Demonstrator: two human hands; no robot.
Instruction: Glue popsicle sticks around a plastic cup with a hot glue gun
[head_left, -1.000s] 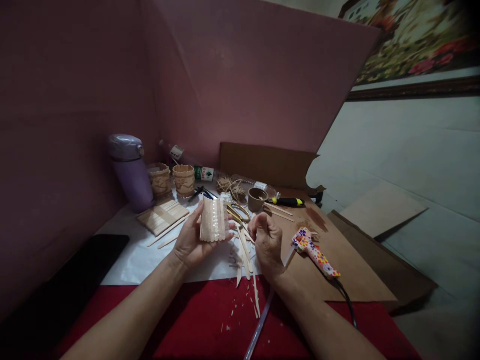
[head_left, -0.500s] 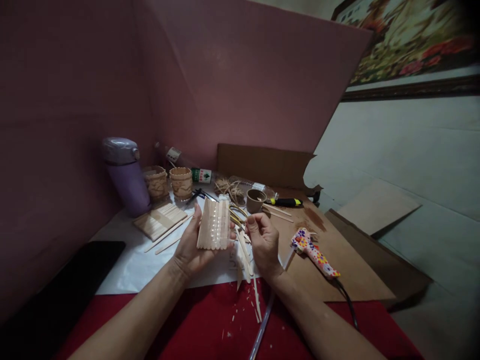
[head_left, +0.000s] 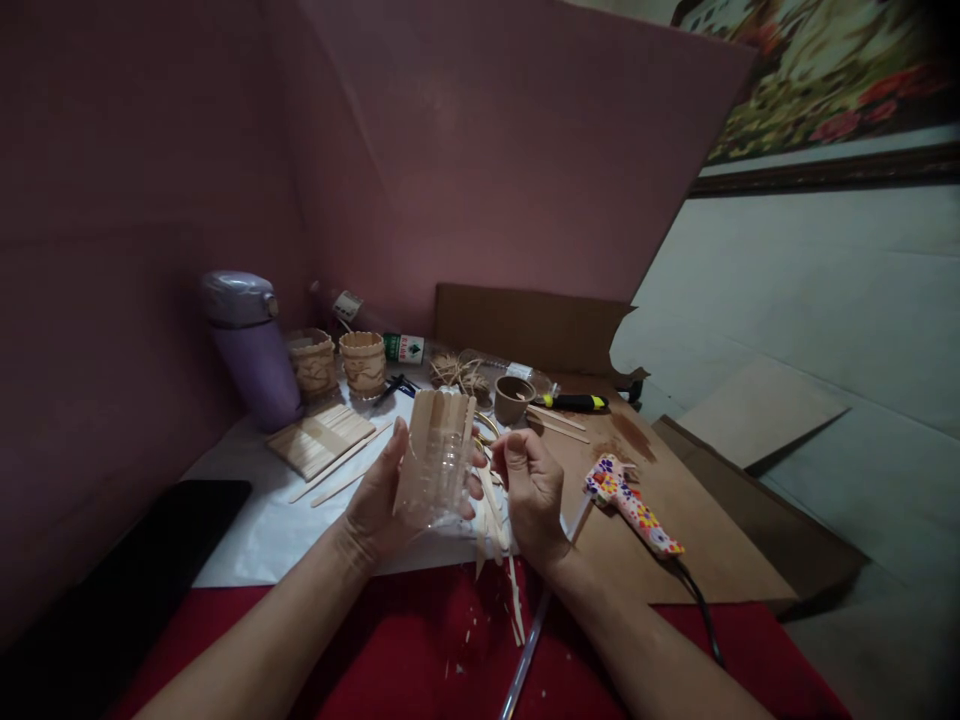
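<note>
Wooden craft sticks stand side by side on a clear plastic cup (head_left: 433,470), which my left hand (head_left: 375,500) holds tilted, thumb at its left side and fingertips at its right. Just right of it, my right hand (head_left: 531,490) is closed in a pinch; whatever is between thumb and forefinger is too small to name. Under and between the hands lie loose sticks (head_left: 491,510) and the gold handles of scissors (head_left: 487,425). A flowered glue gun (head_left: 634,505) rests on cardboard to the right of my right hand.
At the left are a purple bottle (head_left: 255,350), two wooden cups (head_left: 363,364) and a bundle of sticks (head_left: 321,440). Behind lie twine (head_left: 459,375), plastic bottles (head_left: 405,348), a brown pot (head_left: 514,400) and a black-yellow tool (head_left: 576,402). A clear tube (head_left: 525,655) crosses the red cloth.
My left hand has turned the stick-covered cup, so more of its clear plastic part now shows. My right hand stays pinched in nearly the same place.
</note>
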